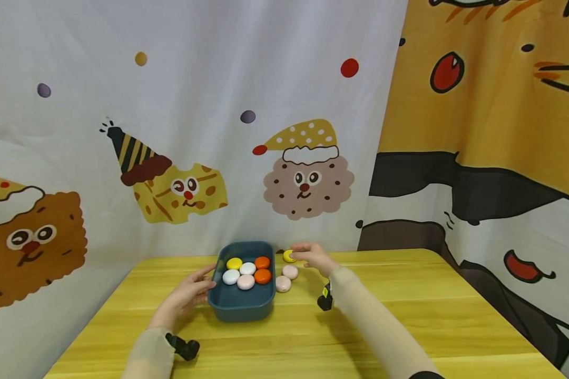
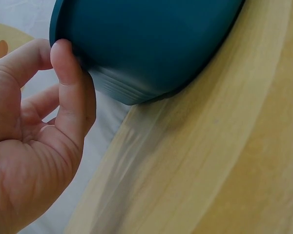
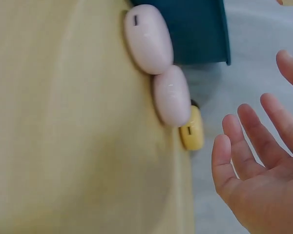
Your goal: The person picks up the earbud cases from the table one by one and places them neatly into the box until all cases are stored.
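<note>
A dark blue-green plastic bin (image 1: pixel 242 314) stands on the table. In it lie several smooth rounded discs: a yellow disc (image 1: pixel 234 263), two white, one pink (image 1: pixel 245 282) and two orange (image 1: pixel 263 276). My left hand (image 1: pixel 189 292) touches the bin's left side with thumb and fingers, near the rim in the left wrist view. Right of the bin, two pale pink discs (image 3: pixel 172 96) lie close together, with a yellow disc (image 3: pixel 193 129) farther back. My right hand (image 1: pixel 313 257) hovers by that yellow disc, fingers extended and apart, holding nothing in the right wrist view.
The wood-grain table (image 1: pixel 303 337) extends to both sides and toward me. A white cartoon-printed curtain (image 1: pixel 194 105) hangs behind its far edge, and an orange and dark printed part (image 1: pixel 502 121) hangs at the right.
</note>
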`<state>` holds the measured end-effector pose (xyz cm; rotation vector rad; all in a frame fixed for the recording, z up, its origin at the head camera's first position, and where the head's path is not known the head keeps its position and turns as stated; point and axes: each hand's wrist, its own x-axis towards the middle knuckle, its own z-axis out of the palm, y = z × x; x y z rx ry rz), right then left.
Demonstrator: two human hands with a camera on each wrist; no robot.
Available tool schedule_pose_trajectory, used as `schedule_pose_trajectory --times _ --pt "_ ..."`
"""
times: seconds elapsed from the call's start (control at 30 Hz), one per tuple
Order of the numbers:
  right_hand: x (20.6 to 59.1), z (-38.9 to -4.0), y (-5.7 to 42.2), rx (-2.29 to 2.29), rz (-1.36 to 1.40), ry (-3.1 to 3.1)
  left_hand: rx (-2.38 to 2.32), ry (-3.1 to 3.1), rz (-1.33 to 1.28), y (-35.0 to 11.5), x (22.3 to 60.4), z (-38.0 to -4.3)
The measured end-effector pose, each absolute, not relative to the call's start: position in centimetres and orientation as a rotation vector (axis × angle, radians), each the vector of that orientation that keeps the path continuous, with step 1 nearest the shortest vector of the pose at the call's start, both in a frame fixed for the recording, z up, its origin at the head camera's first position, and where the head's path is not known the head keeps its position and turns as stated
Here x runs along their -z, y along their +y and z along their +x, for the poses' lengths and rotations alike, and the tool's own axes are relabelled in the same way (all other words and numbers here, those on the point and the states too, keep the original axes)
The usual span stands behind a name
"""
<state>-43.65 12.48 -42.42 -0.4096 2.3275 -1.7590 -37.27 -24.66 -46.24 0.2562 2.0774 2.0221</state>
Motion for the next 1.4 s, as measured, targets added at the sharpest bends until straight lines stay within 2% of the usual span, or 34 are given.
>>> schedule_pose_trajectory --times 0.5,1.4 --pt "46.6 -41.0 13.1 1.807 -0.405 2.274 -2.039 2.042 0.273 -24.8 46.2 -37.5" --pt "47.9 -42.6 11.5 1.643 -0.593 2.241 -2.023 2.065 0.258 -24.8 46.3 -37.6"
